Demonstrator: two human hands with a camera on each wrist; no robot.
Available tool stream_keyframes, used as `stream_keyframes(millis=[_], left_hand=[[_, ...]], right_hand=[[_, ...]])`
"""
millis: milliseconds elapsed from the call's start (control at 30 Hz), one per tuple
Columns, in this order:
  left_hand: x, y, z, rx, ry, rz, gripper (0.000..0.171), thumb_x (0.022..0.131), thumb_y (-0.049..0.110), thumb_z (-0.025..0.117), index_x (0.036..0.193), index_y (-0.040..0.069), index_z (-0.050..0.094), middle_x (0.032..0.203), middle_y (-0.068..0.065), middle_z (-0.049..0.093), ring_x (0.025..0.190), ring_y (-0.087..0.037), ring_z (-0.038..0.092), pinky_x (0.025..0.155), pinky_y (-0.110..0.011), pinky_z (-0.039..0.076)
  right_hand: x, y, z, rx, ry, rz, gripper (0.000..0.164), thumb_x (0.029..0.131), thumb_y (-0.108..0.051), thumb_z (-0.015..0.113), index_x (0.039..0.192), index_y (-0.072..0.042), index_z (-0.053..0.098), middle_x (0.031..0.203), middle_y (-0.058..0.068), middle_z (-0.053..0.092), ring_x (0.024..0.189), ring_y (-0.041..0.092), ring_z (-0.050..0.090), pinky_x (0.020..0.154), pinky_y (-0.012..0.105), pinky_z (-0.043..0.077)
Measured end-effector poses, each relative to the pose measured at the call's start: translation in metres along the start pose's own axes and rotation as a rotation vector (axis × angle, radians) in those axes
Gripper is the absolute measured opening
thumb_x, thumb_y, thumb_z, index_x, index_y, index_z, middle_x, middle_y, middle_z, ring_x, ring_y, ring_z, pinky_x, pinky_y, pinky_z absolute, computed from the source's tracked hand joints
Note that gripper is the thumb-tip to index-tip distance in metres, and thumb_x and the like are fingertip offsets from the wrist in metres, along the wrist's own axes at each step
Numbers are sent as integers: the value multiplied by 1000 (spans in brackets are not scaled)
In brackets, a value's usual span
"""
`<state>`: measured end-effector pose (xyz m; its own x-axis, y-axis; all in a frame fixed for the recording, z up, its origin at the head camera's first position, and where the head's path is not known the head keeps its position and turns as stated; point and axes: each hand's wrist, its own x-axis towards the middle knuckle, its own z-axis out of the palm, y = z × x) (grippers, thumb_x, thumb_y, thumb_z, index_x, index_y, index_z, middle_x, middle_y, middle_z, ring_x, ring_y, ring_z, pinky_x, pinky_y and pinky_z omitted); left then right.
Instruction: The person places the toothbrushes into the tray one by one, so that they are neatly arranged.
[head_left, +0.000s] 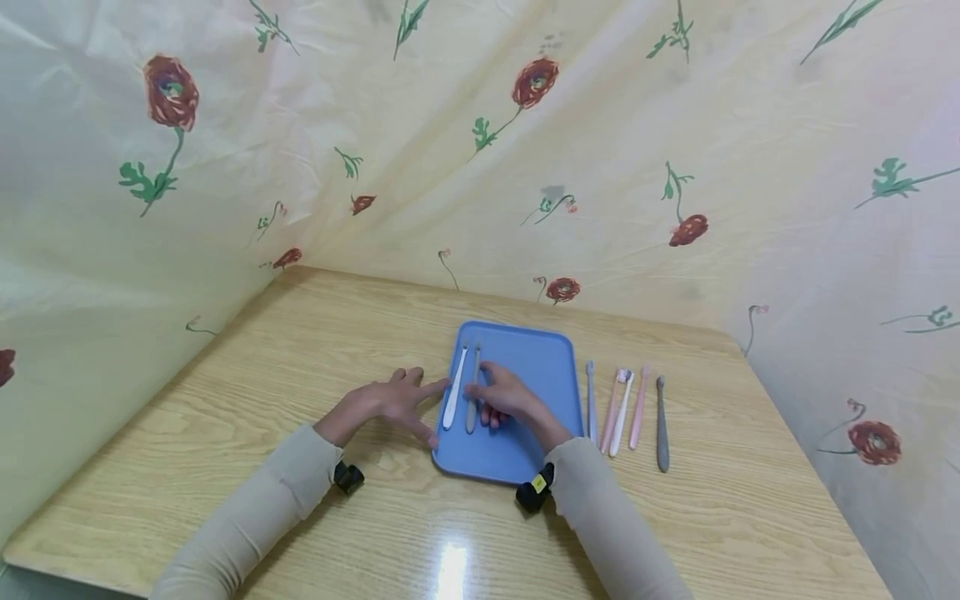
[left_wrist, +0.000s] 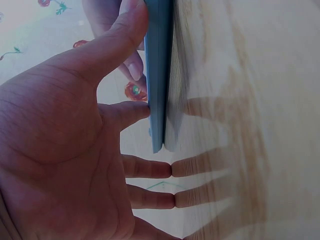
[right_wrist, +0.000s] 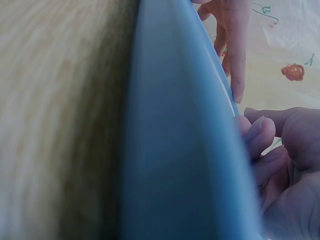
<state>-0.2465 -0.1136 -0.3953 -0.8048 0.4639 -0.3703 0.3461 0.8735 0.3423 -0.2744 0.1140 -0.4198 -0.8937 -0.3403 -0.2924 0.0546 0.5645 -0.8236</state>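
A blue tray (head_left: pixel 525 454) lies on the table, with a white toothbrush (head_left: pixel 454 392) and a grey toothbrush (head_left: pixel 472 414) side by side along its left part. My right hand (head_left: pixel 506 393) is over the tray. Its thumb and index finger pinch the grey toothbrush, and the other fingers curl beneath the palm; the right wrist view does not show that brush. At the tray's left edge, my left hand (head_left: pixel 397 403) spreads its fingers. In the left wrist view, its thumb and index finger touch the tray's side (left_wrist: pixel 159 75), while other fingertips meet the table.
Right of the tray lies a row of several toothbrushes: a bluish one (head_left: pixel 591 404), pink ones (head_left: pixel 640 408), a white one (head_left: pixel 622 417) and a dark grey one (head_left: pixel 662 425). Flower-patterned cloth (head_left: pixel 420 167) hangs behind and beside the wooden table (head_left: pixel 360 533).
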Motion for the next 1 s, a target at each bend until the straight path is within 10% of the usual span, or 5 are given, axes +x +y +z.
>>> stream_keyframes(millis=[1000], left_hand=[[0,0,2,9,11,9,108,78,63,76,161,30,17,163,-24,17,144,-43,26,103,-67,41]], right_hand=[[-19,-3,-28,-25,31,-43,73,102,-35,56,160,-11,19,55,0,59,42,10,51,43,24,39]])
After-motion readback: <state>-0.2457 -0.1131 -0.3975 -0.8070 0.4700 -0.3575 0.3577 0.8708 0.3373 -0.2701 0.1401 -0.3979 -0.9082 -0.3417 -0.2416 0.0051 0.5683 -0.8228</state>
